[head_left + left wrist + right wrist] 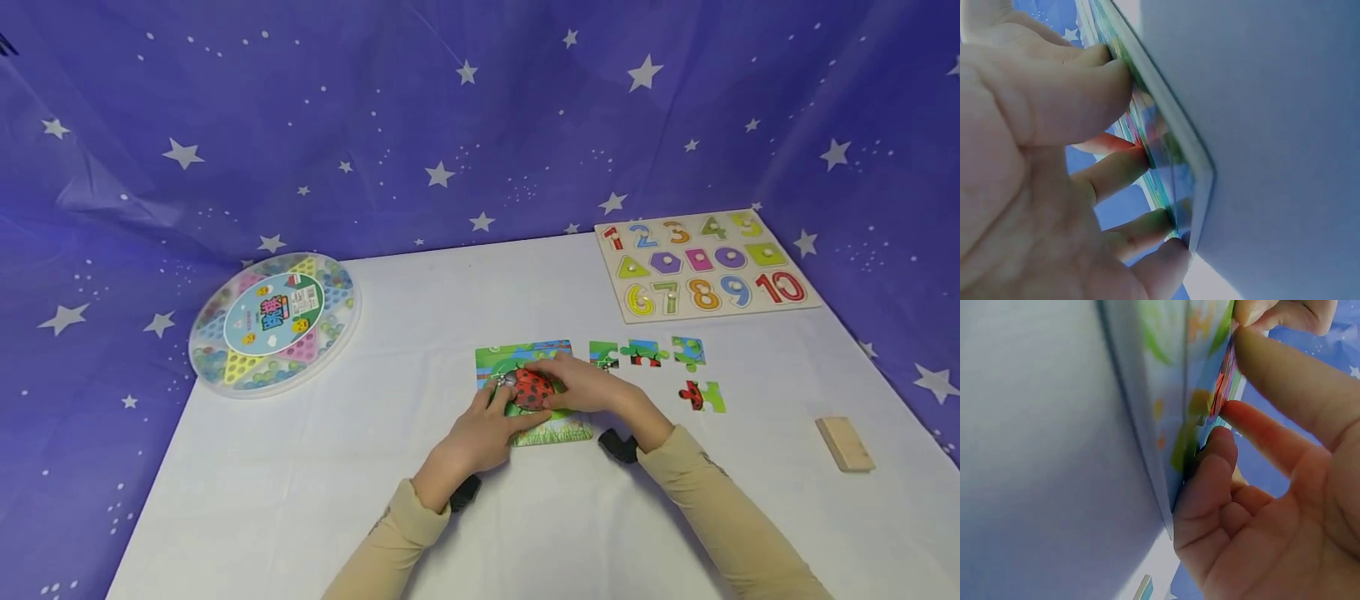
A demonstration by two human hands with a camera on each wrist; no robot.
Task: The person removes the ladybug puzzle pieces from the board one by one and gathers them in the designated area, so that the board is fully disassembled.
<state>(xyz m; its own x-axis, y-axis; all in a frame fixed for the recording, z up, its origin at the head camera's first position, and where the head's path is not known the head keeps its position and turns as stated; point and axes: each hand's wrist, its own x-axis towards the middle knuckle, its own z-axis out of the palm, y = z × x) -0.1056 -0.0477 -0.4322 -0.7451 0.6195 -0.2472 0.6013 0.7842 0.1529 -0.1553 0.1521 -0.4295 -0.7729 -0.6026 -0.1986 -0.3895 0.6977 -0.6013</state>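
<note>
On white cloth [277, 492], steady puzzle [532, 388] beneath left hand [480, 432], fingers splayed on it, and right hand [591, 387], fingers touching it without visibly grasping anything. Press straight down, gently, evenly, without nudging loose pieces [642, 353] just to the right.

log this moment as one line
left hand: touching ladybug jigsaw | right hand: touching ladybug jigsaw | loose jigsaw pieces: right of it | wooden block: farther right

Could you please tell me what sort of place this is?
Probably a children's play area, judging by the ladybug jigsaw puzzle, the peg board with numbers and shapes, and the star-patterned purple backdrop.
</note>
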